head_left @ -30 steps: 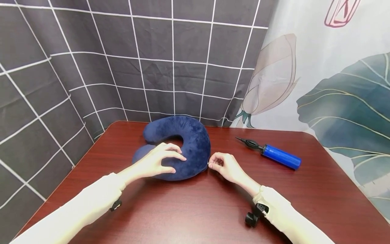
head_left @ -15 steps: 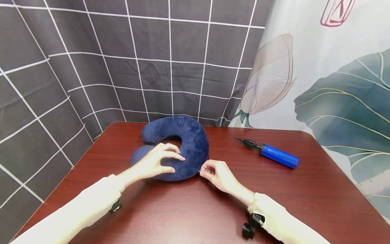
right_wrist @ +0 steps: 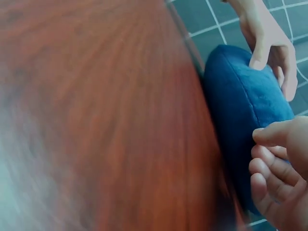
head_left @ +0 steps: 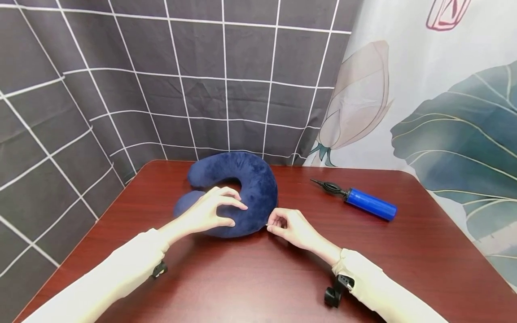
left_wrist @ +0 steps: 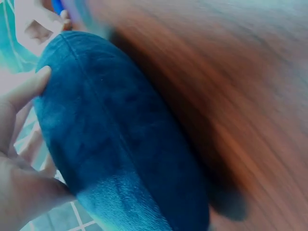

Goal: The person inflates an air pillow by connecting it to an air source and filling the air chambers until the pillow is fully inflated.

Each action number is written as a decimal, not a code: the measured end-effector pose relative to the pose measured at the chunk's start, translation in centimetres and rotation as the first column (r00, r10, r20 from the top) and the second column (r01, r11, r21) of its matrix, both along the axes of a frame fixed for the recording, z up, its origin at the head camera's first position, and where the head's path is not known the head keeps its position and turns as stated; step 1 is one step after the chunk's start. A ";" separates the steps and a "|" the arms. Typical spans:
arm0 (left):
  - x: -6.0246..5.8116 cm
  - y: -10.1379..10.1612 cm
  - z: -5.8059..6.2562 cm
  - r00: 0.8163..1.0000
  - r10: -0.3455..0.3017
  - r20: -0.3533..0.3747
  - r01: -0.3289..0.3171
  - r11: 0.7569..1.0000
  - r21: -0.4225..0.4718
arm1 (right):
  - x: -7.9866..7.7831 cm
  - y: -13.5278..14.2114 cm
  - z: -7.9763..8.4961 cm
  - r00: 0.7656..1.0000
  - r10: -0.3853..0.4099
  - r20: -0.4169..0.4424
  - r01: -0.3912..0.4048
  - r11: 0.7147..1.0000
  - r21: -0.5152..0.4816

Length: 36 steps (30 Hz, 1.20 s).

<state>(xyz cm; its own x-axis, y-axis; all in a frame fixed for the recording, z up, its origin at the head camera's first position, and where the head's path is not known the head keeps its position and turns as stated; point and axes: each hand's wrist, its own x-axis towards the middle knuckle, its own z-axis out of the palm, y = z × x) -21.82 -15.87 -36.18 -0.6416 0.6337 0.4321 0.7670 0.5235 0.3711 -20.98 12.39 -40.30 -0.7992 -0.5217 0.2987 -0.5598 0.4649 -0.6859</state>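
A navy blue plush U-shaped neck pillow [head_left: 258, 190] lies on the table with its gap facing left. My left hand [head_left: 208, 211] rests on top of its near arm, fingers and thumb spread. At the pillow's near right edge my right hand [head_left: 295, 229] pinches a small pale tab [head_left: 267, 225] between thumb and forefinger; most of the tab is hidden by the fingertips. The right wrist view shows the thumb [right_wrist: 267, 134] right at the seam along the pillow's side [right_wrist: 236, 96], with the other fingers curled below it.
A blue hand pump [head_left: 371, 204] with a black nozzle lies to the right on the reddish-brown wooden table [head_left: 242, 278]. Behind the table hang a grey grid-patterned curtain [head_left: 194, 89] and a white curtain with leaf prints [head_left: 408, 89].
My right hand has shifted left and slightly nearer along the pillow's edge, then stays about there. The left hand has kept its place on the pillow.
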 end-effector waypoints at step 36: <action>-1.5 -5.5 0.4 0.997 0.078 0.027 -0.074 0.989 -0.124 | 1.6 6.7 3.3 0.988 -0.141 -0.059 0.146 0.986 0.082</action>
<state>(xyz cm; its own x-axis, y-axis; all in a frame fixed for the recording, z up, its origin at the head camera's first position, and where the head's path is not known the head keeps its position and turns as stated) -23.30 -21.37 -35.73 -0.7022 0.6298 0.3322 0.7120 0.6230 0.3239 -19.36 19.07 -36.98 -0.8520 -0.4282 0.3014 -0.5172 0.5987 -0.6116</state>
